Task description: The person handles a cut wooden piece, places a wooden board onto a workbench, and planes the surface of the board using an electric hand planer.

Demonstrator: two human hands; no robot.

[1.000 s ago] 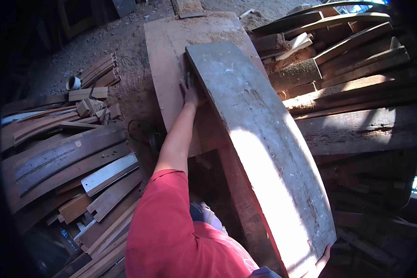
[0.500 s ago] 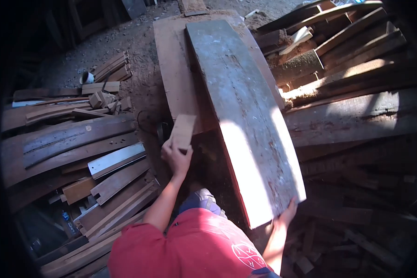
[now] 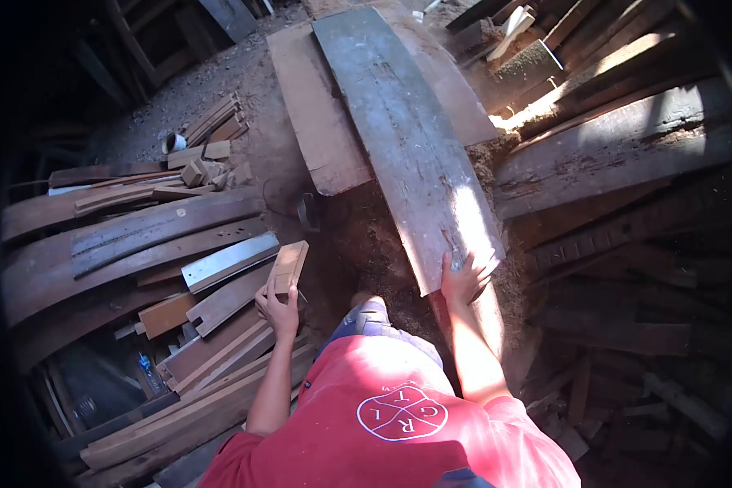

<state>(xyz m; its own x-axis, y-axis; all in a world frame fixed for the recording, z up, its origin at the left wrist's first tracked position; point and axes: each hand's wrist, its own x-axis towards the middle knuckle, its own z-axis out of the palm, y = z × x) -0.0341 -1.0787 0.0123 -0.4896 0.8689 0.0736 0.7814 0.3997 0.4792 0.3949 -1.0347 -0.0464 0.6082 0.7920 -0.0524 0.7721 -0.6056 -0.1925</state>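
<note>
A short wooden block (image 3: 289, 267) is in my left hand (image 3: 278, 311), with the fingers closed around its lower end. It is held up in front of my body, on the left. My right hand (image 3: 464, 281) lies on the near end of a long, weathered wooden plank (image 3: 415, 138), fingers spread over its upper face. This plank rests on a wider wooden board (image 3: 309, 122), which shows on both sides of it.
Stacked planks and offcuts (image 3: 220, 358) fill the left side. A white cup (image 3: 173, 143) stands beyond them. On the right lie more curved planks (image 3: 618, 154) and sawdust (image 3: 486, 167). Dark scraps cover the lower right.
The long plank has slid forward, away from my body. My right hand has moved from its near corner onto its top face. My left hand has lowered and shifted left with the block.
</note>
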